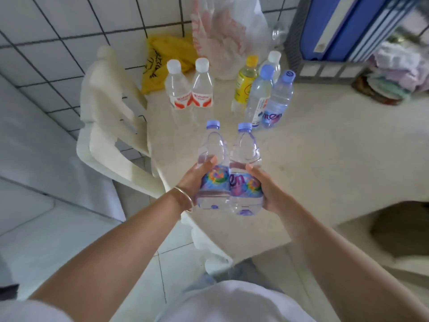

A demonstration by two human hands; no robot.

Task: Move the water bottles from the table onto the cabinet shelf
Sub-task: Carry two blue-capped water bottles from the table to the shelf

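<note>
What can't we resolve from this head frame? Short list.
- Cabinet shelf: not in the head view, so the target is unknown.
- White-capped bottle: mostly hidden behind the yellow-capped bottle and the blue-capped ones.
- Bases of the two held bottles: whether they touch the table cannot be told.
- Left hand, right hand: fingers hidden behind the bottles.
- Red-label text: blurred.

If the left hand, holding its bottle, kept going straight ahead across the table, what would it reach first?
Probably the pair of white-capped bottles with red labels, standing on the table ahead of the left hand and its purple-labelled bottle. The tabletop between looks bare, though depth is hard to judge.
</note>
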